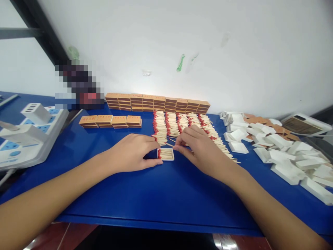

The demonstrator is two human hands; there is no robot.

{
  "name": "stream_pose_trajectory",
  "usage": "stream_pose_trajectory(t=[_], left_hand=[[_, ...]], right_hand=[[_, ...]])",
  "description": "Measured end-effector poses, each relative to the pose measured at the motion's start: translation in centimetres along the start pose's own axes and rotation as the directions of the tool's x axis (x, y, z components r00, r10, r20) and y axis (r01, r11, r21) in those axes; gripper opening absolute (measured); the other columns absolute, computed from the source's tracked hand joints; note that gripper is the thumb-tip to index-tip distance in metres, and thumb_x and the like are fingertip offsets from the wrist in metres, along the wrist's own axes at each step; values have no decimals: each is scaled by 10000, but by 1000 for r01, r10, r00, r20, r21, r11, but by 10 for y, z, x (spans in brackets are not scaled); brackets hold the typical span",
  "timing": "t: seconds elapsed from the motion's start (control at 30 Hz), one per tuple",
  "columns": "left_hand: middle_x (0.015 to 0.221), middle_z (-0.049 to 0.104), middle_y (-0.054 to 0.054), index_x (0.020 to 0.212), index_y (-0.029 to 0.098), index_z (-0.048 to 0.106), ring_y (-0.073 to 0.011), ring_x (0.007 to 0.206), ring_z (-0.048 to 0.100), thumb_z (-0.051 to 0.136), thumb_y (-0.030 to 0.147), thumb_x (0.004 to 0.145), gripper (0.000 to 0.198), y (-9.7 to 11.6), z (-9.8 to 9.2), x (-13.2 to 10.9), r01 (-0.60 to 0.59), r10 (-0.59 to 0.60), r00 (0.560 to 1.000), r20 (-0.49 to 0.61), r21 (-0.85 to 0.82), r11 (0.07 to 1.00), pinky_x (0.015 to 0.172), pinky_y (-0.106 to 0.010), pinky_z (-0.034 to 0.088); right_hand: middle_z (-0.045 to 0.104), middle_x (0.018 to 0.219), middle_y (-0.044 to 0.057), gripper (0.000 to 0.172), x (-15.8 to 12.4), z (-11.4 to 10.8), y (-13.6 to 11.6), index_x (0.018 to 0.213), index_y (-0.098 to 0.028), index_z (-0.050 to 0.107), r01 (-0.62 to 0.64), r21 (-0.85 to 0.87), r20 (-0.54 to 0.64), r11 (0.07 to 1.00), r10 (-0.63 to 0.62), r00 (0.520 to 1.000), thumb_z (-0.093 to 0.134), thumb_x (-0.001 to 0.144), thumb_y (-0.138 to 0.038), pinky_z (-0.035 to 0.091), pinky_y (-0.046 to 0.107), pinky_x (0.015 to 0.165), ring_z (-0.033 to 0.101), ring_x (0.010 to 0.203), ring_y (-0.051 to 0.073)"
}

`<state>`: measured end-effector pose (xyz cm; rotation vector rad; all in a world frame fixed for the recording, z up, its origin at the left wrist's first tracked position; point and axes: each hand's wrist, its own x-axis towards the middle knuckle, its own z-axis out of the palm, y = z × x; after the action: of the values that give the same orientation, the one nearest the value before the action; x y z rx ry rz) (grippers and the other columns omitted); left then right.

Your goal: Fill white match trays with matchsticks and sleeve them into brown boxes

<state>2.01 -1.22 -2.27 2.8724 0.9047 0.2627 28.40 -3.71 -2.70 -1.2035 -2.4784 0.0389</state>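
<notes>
A small white matchbox tray (pixel 169 159) lies on the blue table, part filled with red-headed matches (pixel 165 153). My left hand (pixel 135 152) grips its left end between thumb and fingers. At the tray's right end, my right hand (pixel 200 146) is closed in a pinch, and a pale matchstick (pixel 170 144) shows at its fingertips; how many it holds is hidden. Just beyond both hands lie several rows of loose matches (pixel 171 123), heads to the left. The right hand partly covers the rightmost rows.
Filled-looking orange matchboxes (pixel 156 102) are stacked along the wall, with a shorter row of matchboxes (pixel 110 121) at left. White trays (pixel 286 152) and brown covers are heaped at right beside a phone (pixel 307 124). A power strip (pixel 39 142) with plugs sits far left.
</notes>
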Motion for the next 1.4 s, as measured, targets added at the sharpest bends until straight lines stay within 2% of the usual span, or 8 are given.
stream_pose_trajectory(t=[0.13,0.4,0.73,0.87,1.0,1.13,1.3,1.4], left_hand=[[893,720,-28,1144,180,748,-178,762,665,636,491,1017,354,0,0,0,-14,14,1000,-4,2,1000,661,-305,424],[877,709,-21,1127,187,747,-164,728,655,652,494,1007,343,1,0,0,-11,11,1000,-11,-17,1000,645,-297,423],[903,719,-29,1138,169,748,-167,744,646,640,492,1017,362,1,2,0,-31,31,1000,0,-30,999,668,-302,410],[898,721,-30,1124,167,752,-171,748,648,641,492,1015,361,2,0,0,-18,19,1000,6,-17,1000,669,-305,416],[888,717,-25,1076,172,752,-170,744,644,645,498,1009,350,3,-1,1,5,-5,1000,4,4,1000,665,-307,418],[858,697,-15,1040,177,747,-163,708,624,657,491,1000,330,1,0,2,22,-21,1000,-17,16,1000,624,-305,388],[854,691,-12,1096,186,751,-161,696,615,659,493,998,335,0,0,1,35,-35,999,-9,12,999,621,-300,379],[871,700,-16,1113,185,750,-164,712,624,653,496,1002,344,1,0,1,36,-36,999,0,5,999,637,-301,386]], right_hand=[[668,951,78,145,-2,-2,-8,907,-209,610,59,32,48,998,-60,997,613,1050,-233,460,389,836,565,942,253],[678,956,75,117,-1,5,-13,968,-217,626,62,121,30,991,-67,997,556,1052,-174,485,382,822,604,924,244],[662,932,51,91,0,8,-10,953,-211,642,-49,209,49,977,39,998,620,1040,-222,495,348,784,612,900,217],[664,899,73,93,3,9,0,931,-195,648,-73,29,-55,997,74,996,631,1022,-206,491,412,820,582,904,258],[670,928,112,135,5,13,8,887,-186,641,-104,-135,-5,985,104,995,657,1011,-236,486,469,874,559,959,306],[669,963,123,157,6,11,10,889,-187,629,-85,-134,43,987,92,995,603,1040,-221,486,449,881,562,984,304],[666,973,108,145,5,4,5,922,-191,618,-19,-51,-36,999,17,999,593,1056,-242,489,419,852,560,968,283],[669,964,108,131,4,6,-5,940,-175,633,52,-69,-41,996,-55,998,600,1053,-231,497,412,844,569,959,278]])
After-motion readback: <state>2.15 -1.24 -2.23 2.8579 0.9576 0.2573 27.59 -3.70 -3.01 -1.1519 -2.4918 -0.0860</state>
